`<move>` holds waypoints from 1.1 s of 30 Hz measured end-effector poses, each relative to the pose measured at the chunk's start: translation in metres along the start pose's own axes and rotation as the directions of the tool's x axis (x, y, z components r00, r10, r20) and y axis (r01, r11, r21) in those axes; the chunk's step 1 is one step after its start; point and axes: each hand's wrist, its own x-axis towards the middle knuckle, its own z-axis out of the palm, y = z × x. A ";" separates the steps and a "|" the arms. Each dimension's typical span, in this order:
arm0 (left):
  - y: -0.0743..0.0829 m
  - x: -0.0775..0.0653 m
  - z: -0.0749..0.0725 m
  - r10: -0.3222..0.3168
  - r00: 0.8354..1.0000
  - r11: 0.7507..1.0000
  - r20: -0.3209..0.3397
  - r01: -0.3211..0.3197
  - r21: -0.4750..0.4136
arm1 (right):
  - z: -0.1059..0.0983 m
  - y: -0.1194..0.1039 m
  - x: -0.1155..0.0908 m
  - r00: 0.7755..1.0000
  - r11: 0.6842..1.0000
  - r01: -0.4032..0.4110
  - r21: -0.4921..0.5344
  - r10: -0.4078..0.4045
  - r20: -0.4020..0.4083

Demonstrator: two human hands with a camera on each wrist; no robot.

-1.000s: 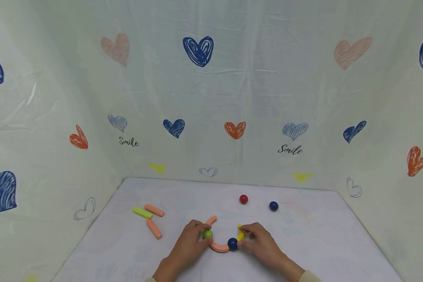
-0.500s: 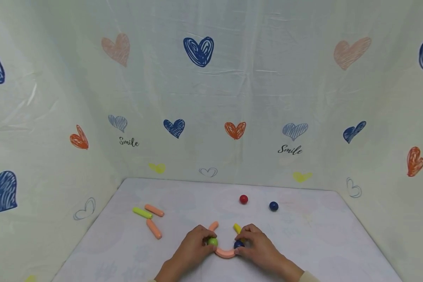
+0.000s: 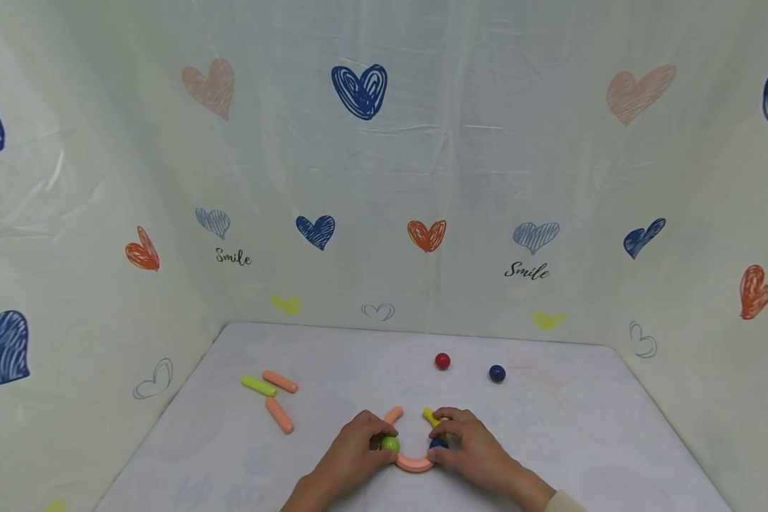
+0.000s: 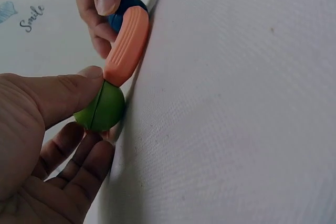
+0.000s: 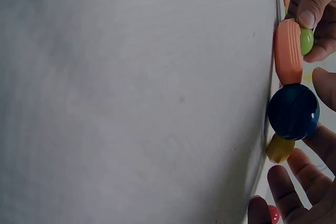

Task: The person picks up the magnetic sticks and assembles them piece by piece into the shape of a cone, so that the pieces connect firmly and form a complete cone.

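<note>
Near the front of the table a U-shaped chain joins balls and curved rods. My left hand [image 3: 352, 455] pinches its green ball [image 4: 107, 106] between thumb and fingers. Across from it, my right hand [image 3: 480, 451] holds the dark blue ball [image 5: 293, 111], thumb on the near side and fingers behind. A curved orange rod [image 3: 414, 464] links the two balls at the bottom. Beyond the green ball another orange rod [image 3: 393, 414] points away from me. From the blue ball a yellow rod [image 3: 429, 414] leans inward, partly hidden by the right fingers.
Two loose orange rods, one at the back [image 3: 280, 382] and one nearer [image 3: 279, 415], lie at the left with a yellow-green rod [image 3: 259, 386]. A red ball [image 3: 442, 361] and a second blue ball [image 3: 497, 373] rest farther back. Heart-printed curtains [image 3: 390, 178] enclose the table.
Both held balls have shifted right and slightly toward me with the chain. My right fingers have moved from the yellow rod to the blue ball, and the yellow rod's far end has swung left.
</note>
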 end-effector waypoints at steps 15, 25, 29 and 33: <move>-0.010 0.002 0.000 0.032 0.998 0.999 -0.052 -0.034 -0.030 | -0.001 0.001 0.002 0.998 0.995 -0.062 0.078 0.063 -0.008; -0.014 0.020 -0.003 -0.111 0.977 0.993 -0.183 0.101 -0.063 | -0.008 0.007 0.012 0.984 0.984 -0.145 0.099 0.154 -0.093; -0.013 0.031 -0.001 -0.136 0.963 0.990 -0.230 0.128 -0.051 | -0.011 0.009 0.018 0.960 0.969 -0.218 0.115 0.234 -0.153; -0.014 0.038 0.002 -0.134 0.962 0.991 -0.238 0.127 -0.047 | -0.014 0.013 0.029 0.935 0.958 -0.259 0.124 0.281 -0.216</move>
